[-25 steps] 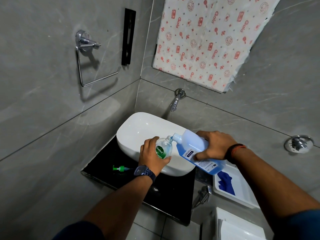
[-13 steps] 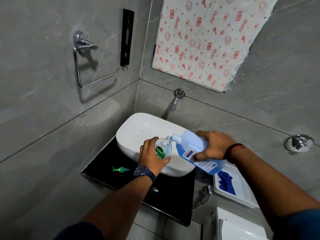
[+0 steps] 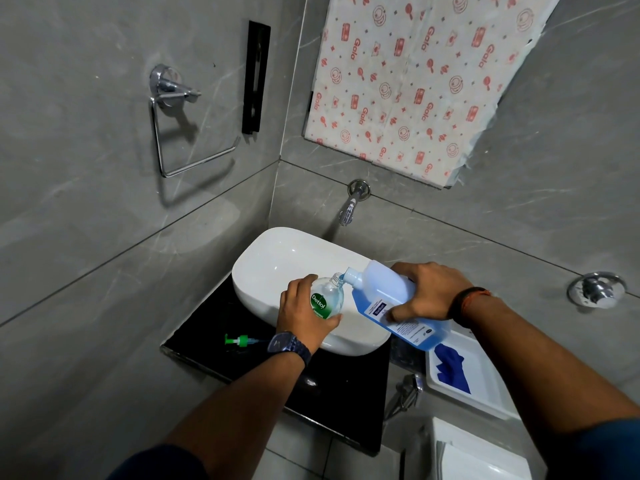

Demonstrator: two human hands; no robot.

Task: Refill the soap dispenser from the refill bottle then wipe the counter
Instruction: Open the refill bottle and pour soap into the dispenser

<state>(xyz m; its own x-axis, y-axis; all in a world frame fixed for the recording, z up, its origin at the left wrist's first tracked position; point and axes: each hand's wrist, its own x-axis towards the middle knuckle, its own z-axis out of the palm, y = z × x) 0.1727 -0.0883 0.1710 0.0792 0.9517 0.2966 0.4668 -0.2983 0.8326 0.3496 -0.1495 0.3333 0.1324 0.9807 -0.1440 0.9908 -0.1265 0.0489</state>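
My left hand [image 3: 304, 315] grips a small clear soap dispenser [image 3: 327, 299] with a green Dettol label, held over the front of the white basin [image 3: 273, 261]. My right hand [image 3: 429, 292] holds the blue refill bottle [image 3: 391, 299] tipped on its side, its neck touching the dispenser's open mouth. Blue liquid fills the lower half of the refill bottle. The green pump head [image 3: 239, 340] lies on the black counter [image 3: 346, 386] to the left of my wrist.
A white tray [image 3: 485, 372] holding a blue cloth [image 3: 452, 370] sits to the right of the basin. A wall tap [image 3: 351, 202] juts out above the basin. A chrome towel ring [image 3: 180, 133] hangs on the left wall. A white toilet tank [image 3: 474, 455] is at the lower right.
Both hands and bottles stay in the same pose. The view has shifted only slightly.
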